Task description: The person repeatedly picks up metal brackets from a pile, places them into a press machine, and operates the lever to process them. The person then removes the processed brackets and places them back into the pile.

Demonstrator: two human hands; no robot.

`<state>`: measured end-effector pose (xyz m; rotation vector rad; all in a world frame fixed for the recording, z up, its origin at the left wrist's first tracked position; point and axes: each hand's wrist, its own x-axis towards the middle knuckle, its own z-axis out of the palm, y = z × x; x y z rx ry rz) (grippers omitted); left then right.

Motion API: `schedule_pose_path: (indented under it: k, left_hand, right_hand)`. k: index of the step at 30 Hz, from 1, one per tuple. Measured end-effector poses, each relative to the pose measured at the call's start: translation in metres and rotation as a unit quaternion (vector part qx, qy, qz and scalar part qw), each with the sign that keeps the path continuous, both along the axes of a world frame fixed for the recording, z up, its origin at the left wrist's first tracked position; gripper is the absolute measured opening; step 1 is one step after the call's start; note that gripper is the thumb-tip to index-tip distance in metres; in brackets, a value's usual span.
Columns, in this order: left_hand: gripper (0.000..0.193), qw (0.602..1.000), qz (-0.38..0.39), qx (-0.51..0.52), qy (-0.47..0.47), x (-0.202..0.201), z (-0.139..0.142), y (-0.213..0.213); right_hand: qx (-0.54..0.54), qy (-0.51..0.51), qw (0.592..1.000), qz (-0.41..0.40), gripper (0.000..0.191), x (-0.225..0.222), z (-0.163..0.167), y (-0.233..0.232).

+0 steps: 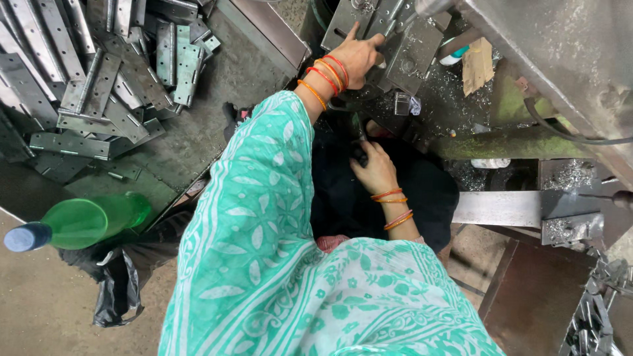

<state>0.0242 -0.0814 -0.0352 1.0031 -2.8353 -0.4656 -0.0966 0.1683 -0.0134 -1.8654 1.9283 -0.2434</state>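
A: Confirming hand positions. Where is the left hand [356, 59]?

B: Extended forward to the machine [527, 46]. Fingers rest on a metal plate [412, 56] at the fixture; index finger points straight out. Whether they clasp the plate cannot be told. Red and orange bangles [326, 76] sit on the wrist.

A: Right hand [376, 173]?

B: Lower, near the body, over dark cloth [422, 191]. Fingers are curled around a small dark object [359, 157]; its kind cannot be told.

A: Location of the plate?

B: Top centre, against the machine, with metal shavings [455, 99] just beside it.

A: Surroundings?

B: A pile of hinges [86, 79] lies on the bench at left. A green bottle [86, 221] with a blue cap lies near the bench edge, above a black bag [119, 290]. More metal parts [600, 310] sit at lower right.
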Motion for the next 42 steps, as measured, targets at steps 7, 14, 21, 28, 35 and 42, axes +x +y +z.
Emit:
schedule_pose_path:
  k: [7,14,21,28,35,42]
  left_hand:
    - [0.071,0.998,-0.002,-0.032,0.048,0.003,-0.012,-0.003]
    - [0.075,0.998,0.002,-0.010,0.055,0.002,-0.009,-0.007]
    - [0.073,0.998,0.007,-0.017,0.053,0.005,-0.003,-0.005]
    - [0.060,0.985,0.080,-0.149,0.037,0.004,-0.003,0.024]
    - [0.035,0.968,0.166,-0.187,0.019,-0.015,-0.015,0.014]
    - [0.035,0.970,0.180,-0.156,0.043,-0.030,-0.026,-0.004]
  right_hand:
    - [0.003,0.036,0.997,0.066,0.062,-0.005,0.008,-0.018]
    - [0.023,0.069,0.996,0.052,0.054,-0.011,0.006,-0.027]
    - [-0.072,-0.014,0.997,-0.039,0.051,0.015,-0.077,0.031]
    - [-0.003,-0.004,1.000,-0.015,0.052,0.004,-0.053,0.021]
    - [-0.039,0.034,0.997,0.062,0.047,-0.018,0.010,-0.024]
    - [-0.033,-0.024,0.999,-0.036,0.042,0.012,-0.025,0.008]
